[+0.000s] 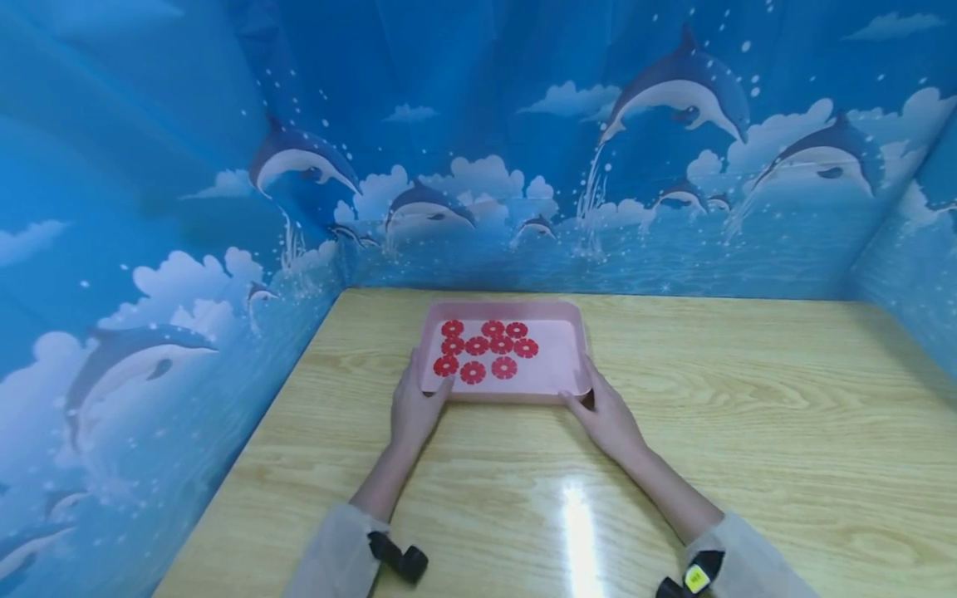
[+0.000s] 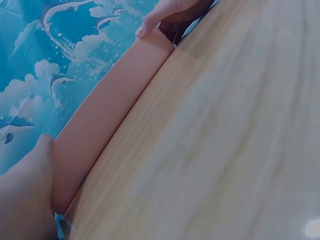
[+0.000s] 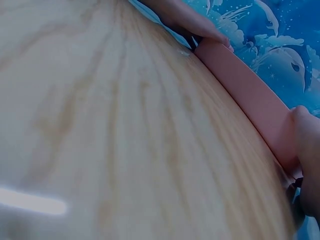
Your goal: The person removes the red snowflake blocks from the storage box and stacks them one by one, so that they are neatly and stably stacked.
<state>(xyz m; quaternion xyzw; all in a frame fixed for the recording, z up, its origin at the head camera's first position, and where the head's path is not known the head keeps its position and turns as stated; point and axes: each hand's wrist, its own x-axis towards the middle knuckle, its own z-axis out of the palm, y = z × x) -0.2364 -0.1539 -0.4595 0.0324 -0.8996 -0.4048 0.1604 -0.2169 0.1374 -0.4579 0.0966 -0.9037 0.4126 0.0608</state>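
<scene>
A shallow pink tray (image 1: pixel 557 359) lies on the table in the head view, with several red notched discs (image 1: pixel 477 345) spread over its left and middle part. My left hand (image 1: pixel 416 407) grips its front left corner, the thumb at the near rim and the fingers along the side. At the opposite front corner, my right hand (image 1: pixel 611 422) holds on in the same way. Both wrist views show the tray's outer front wall (image 2: pixel 107 110) (image 3: pixel 245 95) between the two hands, low against the tabletop. Its contents are hidden there.
The wood-grain table (image 1: pixel 748 399) stretches away on both sides of the tray. A blue dolphin-print backdrop (image 1: pixel 478 124) rises behind its far edge and along the left. A bright light reflection (image 1: pixel 579 531) shows on the near tabletop.
</scene>
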